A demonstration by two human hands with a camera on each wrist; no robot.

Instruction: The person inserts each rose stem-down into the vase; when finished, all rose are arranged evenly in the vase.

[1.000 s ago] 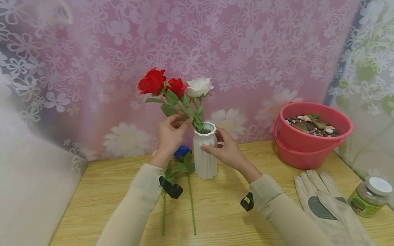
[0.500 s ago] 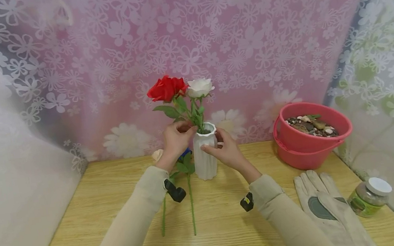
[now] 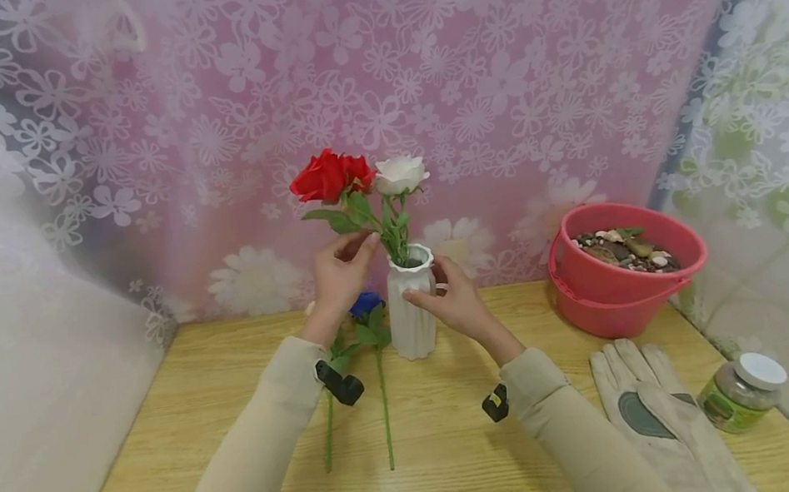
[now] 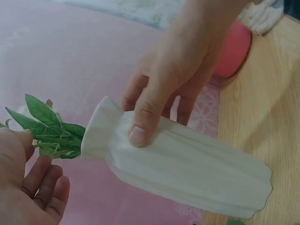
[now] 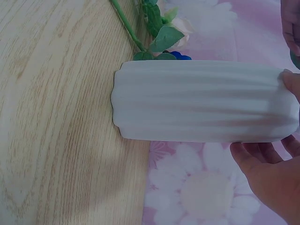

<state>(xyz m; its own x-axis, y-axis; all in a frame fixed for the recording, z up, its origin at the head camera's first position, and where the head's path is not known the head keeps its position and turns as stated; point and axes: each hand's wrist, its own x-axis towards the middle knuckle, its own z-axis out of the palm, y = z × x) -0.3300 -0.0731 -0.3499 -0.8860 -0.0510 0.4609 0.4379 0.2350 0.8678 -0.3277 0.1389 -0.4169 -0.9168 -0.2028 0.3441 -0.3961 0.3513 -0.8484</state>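
A white fluted vase (image 3: 411, 323) stands upright on the table. My right hand (image 3: 458, 300) grips it just below its scalloped rim, thumb in front and fingers around the far side. Out of its mouth rise two red roses, the nearer one (image 3: 319, 178) leaning left, and a white rose (image 3: 400, 175). Left of the rim, my left hand (image 3: 338, 275) pinches the leafy stem of the nearer red rose between thumb and fingers; the exact contact is partly hidden. In the left wrist view, green leaves (image 4: 47, 124) bunch between that hand and the vase mouth.
A blue rose (image 3: 366, 304) and a cream flower (image 5: 182, 33) lie on the table left of the vase. To the right are a pink bucket (image 3: 604, 313) of pebbles, pale work gloves (image 3: 664, 418) and a white-lidded jar (image 3: 741, 395). A pink floral backdrop (image 3: 495, 97) hangs behind.
The nearer red rose has come down and right, close against the other red one. My left hand dipped towards the rim, then drew back slightly up and left. My right hand has stayed on the vase.
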